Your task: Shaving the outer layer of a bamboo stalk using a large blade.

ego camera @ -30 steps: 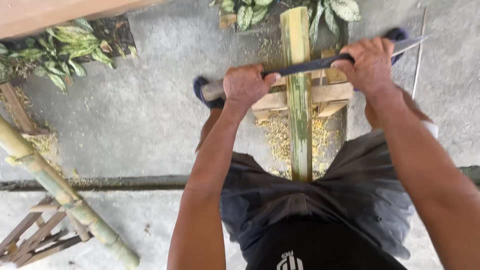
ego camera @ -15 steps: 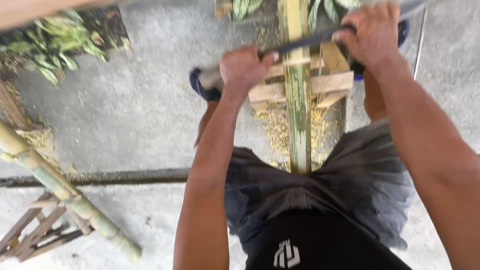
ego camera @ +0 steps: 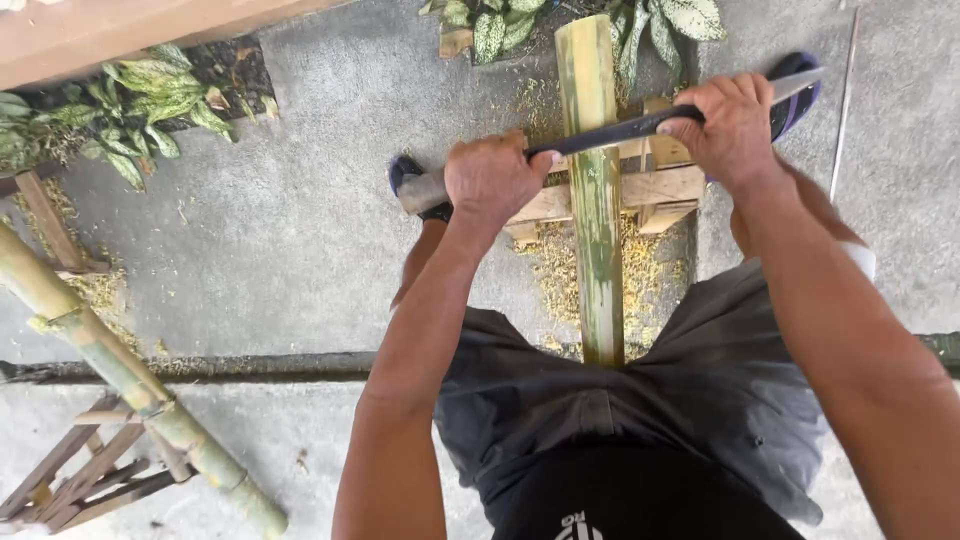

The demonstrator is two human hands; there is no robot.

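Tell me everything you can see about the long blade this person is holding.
The blade is long, dark and narrow, probably metal, lying crosswise on the upright green bamboo pole. The left hand grips its pale handle end, the right hand its far end, where a bright tip pokes out. Wooden supports sit beneath.

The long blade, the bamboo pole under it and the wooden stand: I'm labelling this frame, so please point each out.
Long blade (ego camera: pixel 610 132), head view: dark middle between the hands.
Bamboo pole (ego camera: pixel 597 250), head view: green shaft below the blade.
Wooden stand (ego camera: pixel 670 186), head view: pale crossbar right of the pole.
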